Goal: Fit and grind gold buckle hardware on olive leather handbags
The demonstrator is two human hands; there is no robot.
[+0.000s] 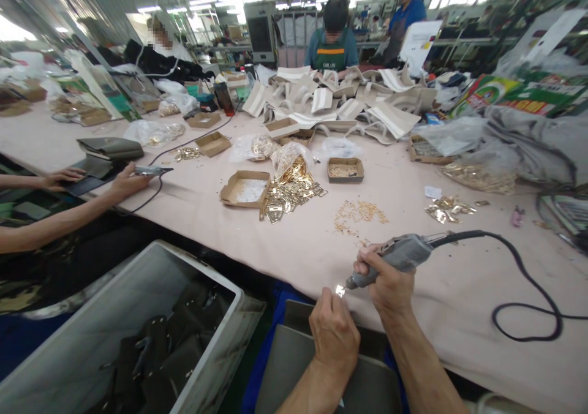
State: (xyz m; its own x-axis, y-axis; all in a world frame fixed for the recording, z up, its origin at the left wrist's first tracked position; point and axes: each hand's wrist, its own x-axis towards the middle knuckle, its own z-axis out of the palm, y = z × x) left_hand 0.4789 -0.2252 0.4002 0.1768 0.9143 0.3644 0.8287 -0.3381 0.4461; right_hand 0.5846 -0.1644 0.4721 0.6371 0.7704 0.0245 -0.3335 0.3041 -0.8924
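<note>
My right hand (390, 282) is wrapped round a grey corded electric screwdriver (404, 253), its tip pointing left and down. Just at that tip, a small shiny metal plate (340, 291) is pinched in the fingers of my left hand (334, 328). Whether the tip touches the plate I cannot tell. Under my left forearm lies a dark olive bag piece (289, 365), at the table's front edge. Tiny gold screws (361, 215) are scattered on the table beyond the tool.
A pile of gold metal plates (289, 196) spills from a plastic bag beside a cardboard tray (245, 203). A grey bin (243, 316) with dark pieces stands at lower left. Beige panels (331, 98) are heaped at the back. A co-worker's hand (131, 181) holds another tool at left.
</note>
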